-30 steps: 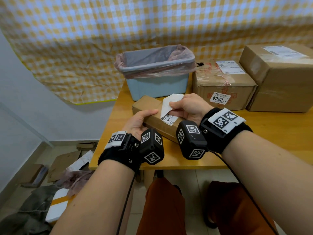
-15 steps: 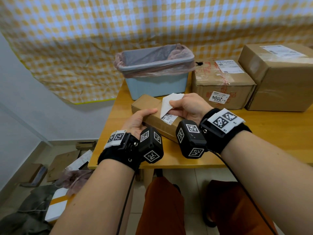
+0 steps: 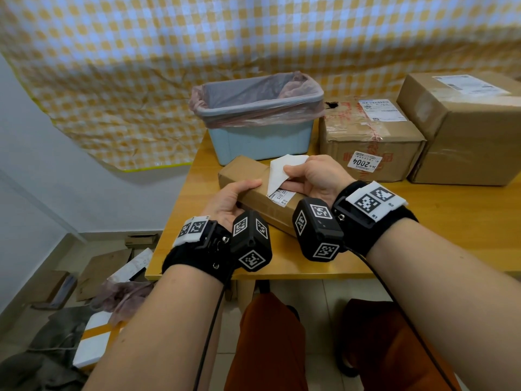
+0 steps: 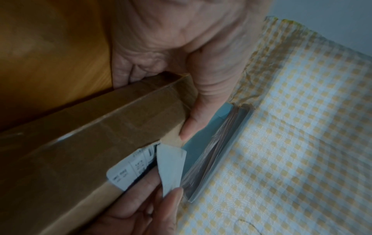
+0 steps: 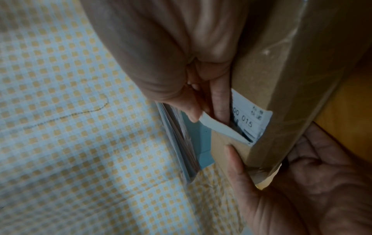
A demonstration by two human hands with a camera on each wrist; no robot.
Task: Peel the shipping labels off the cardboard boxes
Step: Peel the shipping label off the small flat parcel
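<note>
label (image 3: 283, 172) half-peeled, "00 015" right-wrist only

Long box (image 3: 248, 179): matt brown cardboard, glossy clear tape along edges; label (image 3: 282, 173): thin white paper, blank matt underside; table (image 3: 423, 215): smooth varnished wood; bin (image 3: 262, 136): pale blue plastic, crinkled translucent liner (image 3: 253, 91); backdrop (image 3: 225, 38): creased checked cloth

Long brown box (image 3: 253, 187) on table edge, white label (image 3: 282, 176) half-peeled (blank underside up), two labelled boxes (image 3: 372, 142) behind
</note>
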